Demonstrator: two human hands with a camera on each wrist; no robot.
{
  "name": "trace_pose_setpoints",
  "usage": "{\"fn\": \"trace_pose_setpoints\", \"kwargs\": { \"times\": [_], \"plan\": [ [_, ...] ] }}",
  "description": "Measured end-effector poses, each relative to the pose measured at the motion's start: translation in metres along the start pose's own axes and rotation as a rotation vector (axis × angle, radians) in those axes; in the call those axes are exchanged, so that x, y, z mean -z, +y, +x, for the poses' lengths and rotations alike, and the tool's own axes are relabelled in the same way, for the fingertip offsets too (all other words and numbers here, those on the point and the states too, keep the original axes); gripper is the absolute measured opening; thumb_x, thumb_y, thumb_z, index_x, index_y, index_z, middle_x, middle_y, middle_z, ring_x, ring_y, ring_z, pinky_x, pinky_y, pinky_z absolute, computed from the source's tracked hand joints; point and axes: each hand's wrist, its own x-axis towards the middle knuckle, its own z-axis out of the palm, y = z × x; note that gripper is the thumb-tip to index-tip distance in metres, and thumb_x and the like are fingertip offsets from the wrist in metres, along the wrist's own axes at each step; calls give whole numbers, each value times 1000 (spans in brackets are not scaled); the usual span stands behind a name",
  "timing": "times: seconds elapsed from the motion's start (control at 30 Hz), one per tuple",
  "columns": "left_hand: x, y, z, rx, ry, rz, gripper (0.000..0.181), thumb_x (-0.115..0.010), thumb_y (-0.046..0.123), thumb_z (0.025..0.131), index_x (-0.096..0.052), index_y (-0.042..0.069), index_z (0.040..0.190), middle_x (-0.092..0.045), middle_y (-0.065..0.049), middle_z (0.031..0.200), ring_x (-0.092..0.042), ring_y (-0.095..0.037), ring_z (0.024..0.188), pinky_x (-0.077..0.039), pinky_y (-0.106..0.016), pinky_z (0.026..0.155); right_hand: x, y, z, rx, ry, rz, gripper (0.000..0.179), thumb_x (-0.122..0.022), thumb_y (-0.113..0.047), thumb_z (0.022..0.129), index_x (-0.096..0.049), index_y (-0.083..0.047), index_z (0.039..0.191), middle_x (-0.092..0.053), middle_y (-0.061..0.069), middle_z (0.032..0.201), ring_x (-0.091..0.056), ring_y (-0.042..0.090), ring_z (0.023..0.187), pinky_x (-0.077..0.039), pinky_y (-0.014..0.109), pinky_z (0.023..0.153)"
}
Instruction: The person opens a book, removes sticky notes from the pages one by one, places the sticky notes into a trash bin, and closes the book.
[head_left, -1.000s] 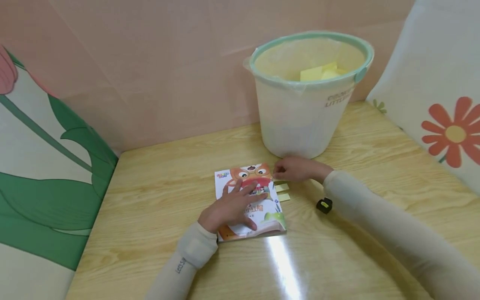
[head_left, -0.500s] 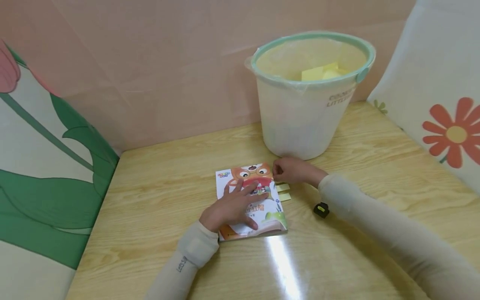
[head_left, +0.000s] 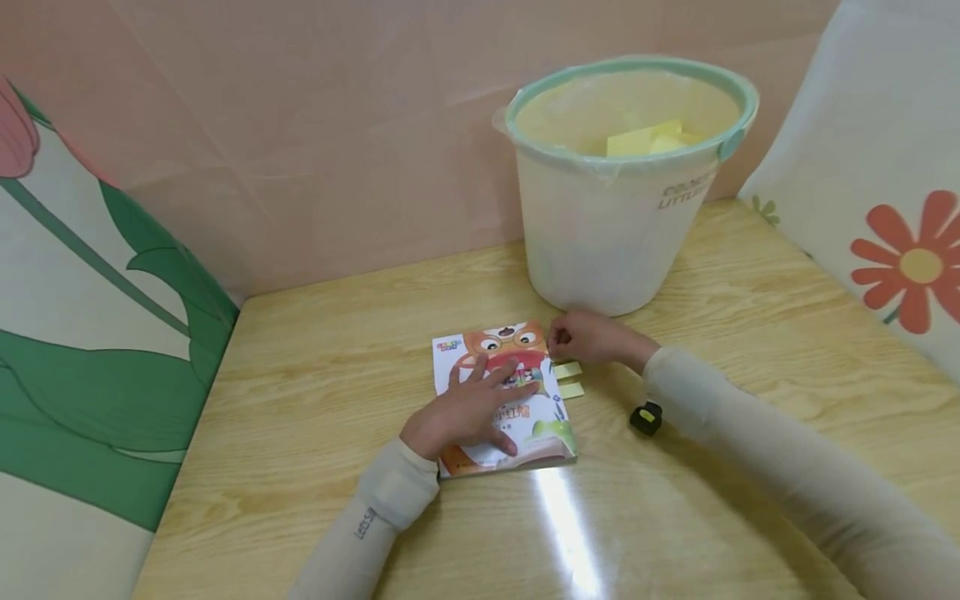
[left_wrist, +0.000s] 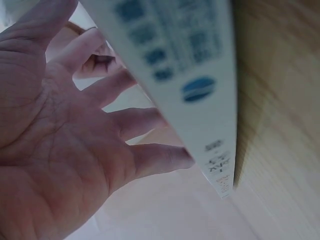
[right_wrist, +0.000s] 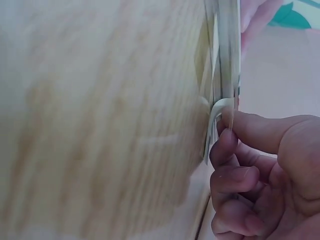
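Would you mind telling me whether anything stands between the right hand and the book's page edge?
Nothing visible does: the right hand is at the edge of the book, pinching a curled pale strip there. The left hand rests on the book, clear of that spot.

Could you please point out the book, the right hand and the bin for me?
Book [head_left: 517,414], head view: on the front cover, at the printed lettering.
Right hand [head_left: 595,337], head view: on its middle, between fingers and wrist.
Bin [head_left: 603,229], head view: on the outer wall, below the rim.

The bucket [head_left: 600,225] reads "LITTLE", the left sleeve [head_left: 367,517] "Lets"; the book [head_left: 537,422] is illegible.
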Motion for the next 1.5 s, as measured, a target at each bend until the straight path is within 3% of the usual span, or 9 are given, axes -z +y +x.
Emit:
{"fn": "trace_pose_setpoints", "kwargs": {
  "times": [0.5,0.73,0.83,1.0,1.1,1.2,1.33,1.4,1.5],
  "plan": [
    [-1,-3,1,-5,-10,5,92,-78,50,79,-25,45,155,-10,0,169,1,-42,155,-7,-68,119,3,2,-2,14,16,31,9,-66,-16,95,-72,-10,98,-71,3,91,-62,14,82,-52,31,76],
    [6,-3,2,-11,19,-39,91,-82,47,76,-33,43,153,-15,0,169,-5,-43,154,-12,-66,119,4,2,-4,81,48,43,11,-65,-16,95,-73,-10,100,-73,2,92,-63,13,83,-52,31,78],
    [11,-5,1,-63,89,-58,82,-82,43,79,-43,35,151,-24,-2,166,-17,-39,154,-21,-59,121,4,-2,-5,95,35,98,13,-61,-15,98,-72,-10,100,-69,3,88,-58,13,78,-48,29,72],
    [24,-5,-7,-141,293,-76,60,-70,41,92,-51,23,146,-37,-4,161,-34,-27,149,-36,-46,117,7,-18,-10,143,61,209,15,-55,-15,101,-69,-10,102,-66,8,90,-56,18,77,-47,30,68],
    [34,0,-16,-197,430,-131,54,-65,40,96,-53,20,144,-38,-4,160,-31,-30,150,-34,-49,118,9,-35,-16,168,110,237,16,-54,-13,101,-68,-11,109,-68,9,97,-61,21,81,-51,31,68],
    [40,4,-30,-290,538,-130,50,-62,39,98,-55,19,143,-41,-4,159,-25,-32,153,-25,-52,122,5,-57,-18,202,154,221,20,-56,-11,99,-65,-13,117,-69,7,104,-63,21,84,-53,33,70],
    [44,6,-59,-388,588,-9,41,-62,35,98,-62,17,135,-52,-4,150,-33,-26,150,-16,-52,125,-10,-89,-15,316,142,205,35,-61,-14,97,-57,-16,132,-67,4,120,-65,20,103,-55,40,86],
    [44,6,-75,-399,594,66,33,-60,32,99,-67,16,127,-60,-3,142,-41,-24,146,-14,-52,125,-20,-102,-12,369,97,206,44,-63,-18,97,-51,-20,139,-64,5,128,-63,21,113,-54,43,94],
    [44,4,-95,-380,593,140,24,-59,25,100,-71,15,118,-68,0,131,-50,-22,139,-16,-52,125,-31,-114,-9,406,40,197,55,-64,-23,97,-42,-29,147,-57,3,140,-61,19,119,-54,41,93]
  ]
}}
